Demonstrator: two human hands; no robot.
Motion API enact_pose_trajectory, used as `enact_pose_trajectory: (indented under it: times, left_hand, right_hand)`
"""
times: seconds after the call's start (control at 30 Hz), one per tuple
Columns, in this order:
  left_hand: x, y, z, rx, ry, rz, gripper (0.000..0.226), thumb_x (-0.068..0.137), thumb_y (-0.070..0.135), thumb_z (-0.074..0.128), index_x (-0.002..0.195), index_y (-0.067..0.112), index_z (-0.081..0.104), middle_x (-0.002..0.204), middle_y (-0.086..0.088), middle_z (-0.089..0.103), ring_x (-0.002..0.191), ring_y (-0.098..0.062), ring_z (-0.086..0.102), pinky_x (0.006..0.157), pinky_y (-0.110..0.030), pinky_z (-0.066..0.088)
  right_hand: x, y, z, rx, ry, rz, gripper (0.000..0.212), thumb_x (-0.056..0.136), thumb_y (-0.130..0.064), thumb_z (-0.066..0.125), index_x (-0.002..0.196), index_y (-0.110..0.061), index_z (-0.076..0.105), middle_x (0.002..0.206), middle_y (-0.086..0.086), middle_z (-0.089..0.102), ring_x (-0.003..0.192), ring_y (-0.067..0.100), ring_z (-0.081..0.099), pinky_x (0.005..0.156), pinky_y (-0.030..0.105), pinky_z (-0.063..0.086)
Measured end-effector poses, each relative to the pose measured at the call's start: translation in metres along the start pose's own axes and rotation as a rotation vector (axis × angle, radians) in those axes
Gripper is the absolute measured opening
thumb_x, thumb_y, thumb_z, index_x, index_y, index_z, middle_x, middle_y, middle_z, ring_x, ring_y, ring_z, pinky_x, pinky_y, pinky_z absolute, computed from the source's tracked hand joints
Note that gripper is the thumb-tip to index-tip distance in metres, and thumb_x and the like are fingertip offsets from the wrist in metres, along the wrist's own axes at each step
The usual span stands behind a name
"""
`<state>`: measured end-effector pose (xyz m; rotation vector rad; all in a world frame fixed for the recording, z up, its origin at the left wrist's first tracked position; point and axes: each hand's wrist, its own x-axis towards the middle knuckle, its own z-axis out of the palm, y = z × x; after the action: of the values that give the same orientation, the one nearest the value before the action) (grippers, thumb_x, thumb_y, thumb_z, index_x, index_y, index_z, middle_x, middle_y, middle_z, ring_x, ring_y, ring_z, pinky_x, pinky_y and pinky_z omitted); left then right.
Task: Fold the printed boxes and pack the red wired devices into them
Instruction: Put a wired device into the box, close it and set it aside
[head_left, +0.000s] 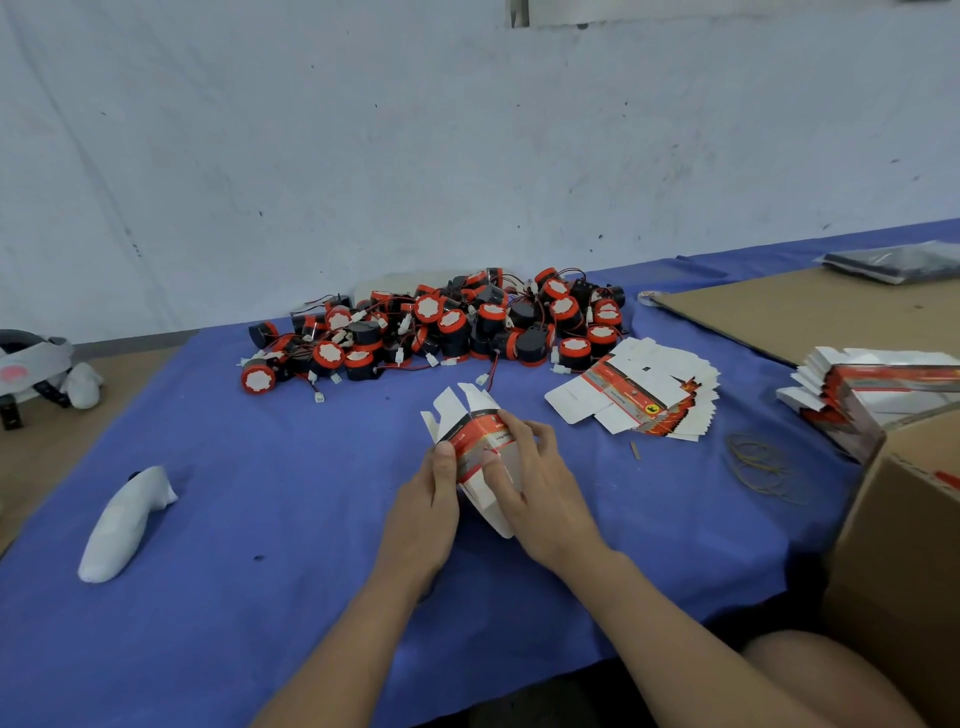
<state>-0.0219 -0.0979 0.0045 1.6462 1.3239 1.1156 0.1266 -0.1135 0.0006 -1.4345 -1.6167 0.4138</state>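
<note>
**Head view: one printed box gripped in both hands for forming**

We hold the printed box just above the surface, in front of the body, so that both ends stay free to fold. Its upper flaps stand open and point away from us; the white lower panel hangs toward us. We judge the box partly formed and not yet loaded.

Hand state:
- The left hand grips the left edge of the box, thumb laid on the red printed band, fingers hidden behind.
- The right hand lies over the right side, fingers curved across the printed band and the white panel. We read this as squaring the sleeve.

Both forearms reach forward and converge on the box, wrists close together.

Supply is laid out within reach. The red wired devices lie heaped at the far edge of the surface, wires tangled. The flat box blanks are fanned just right of the hands. A cardboard carton stands at the right edge, probably for finished packs.
</note>
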Motion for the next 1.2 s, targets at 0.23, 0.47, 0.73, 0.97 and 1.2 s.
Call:
enact_pose_trajectory:
  times: [0.23, 0.47, 0.73, 0.97, 1.2]
  left_hand:
    - [0.000, 0.002, 0.001, 0.028, -0.004, 0.036, 0.062, 0.078, 0.094, 0.016, 0.105, 0.055, 0.057, 0.097, 0.031, 0.068, 0.093, 0.009, 0.061, 0.083, -0.028, 0.049]
    - [0.005, -0.001, -0.001, 0.003, 0.109, 0.028, 0.048, 0.088, 0.080, 0.031, 0.099, 0.038, 0.052, 0.093, 0.027, 0.064, 0.087, -0.002, 0.063, 0.073, -0.029, 0.049]
    - [0.003, 0.014, 0.004, -0.060, 0.070, 0.086, 0.046, 0.088, 0.068, 0.032, 0.106, 0.037, 0.061, 0.096, 0.027, 0.067, 0.094, 0.002, 0.063, 0.074, -0.016, 0.048]
    - [0.027, 0.048, 0.018, -0.356, -0.066, -0.093, 0.065, 0.076, 0.063, 0.051, 0.129, 0.025, 0.057, 0.117, 0.006, 0.068, 0.096, -0.007, 0.069, 0.076, -0.020, 0.055]
    - [0.037, 0.055, 0.013, -0.400, -0.095, -0.087, 0.081, 0.063, 0.066, 0.057, 0.135, 0.029, 0.056, 0.119, 0.003, 0.070, 0.110, -0.015, 0.067, 0.093, -0.039, 0.057]
  right_hand:
    - [-0.002, -0.004, -0.003, 0.117, 0.002, 0.028, 0.047, 0.089, -0.067, 0.026, 0.135, -0.058, 0.029, 0.127, -0.030, 0.032, 0.103, 0.001, 0.055, 0.076, 0.012, 0.046]
    - [0.001, -0.006, 0.000, -0.097, 0.075, -0.030, 0.074, 0.089, -0.068, 0.032, 0.151, -0.029, 0.027, 0.150, -0.007, 0.021, 0.129, 0.014, 0.041, 0.101, 0.029, 0.049]
    - [0.005, -0.007, 0.007, -0.526, 0.480, -0.288, 0.086, 0.073, -0.034, 0.086, 0.143, -0.016, 0.039, 0.145, 0.017, 0.047, 0.126, 0.032, 0.056, 0.098, 0.044, 0.053]
    - [0.007, -0.013, 0.004, -0.393, 0.497, -0.472, 0.070, 0.090, -0.035, 0.059, 0.149, -0.010, 0.030, 0.152, 0.003, 0.034, 0.143, 0.018, 0.033, 0.115, 0.038, 0.035]
    - [0.010, -0.022, -0.009, -0.024, 0.293, -0.499, 0.063, 0.094, -0.017, 0.054, 0.152, -0.021, 0.029, 0.152, -0.011, 0.041, 0.141, 0.009, 0.041, 0.107, 0.041, 0.046]
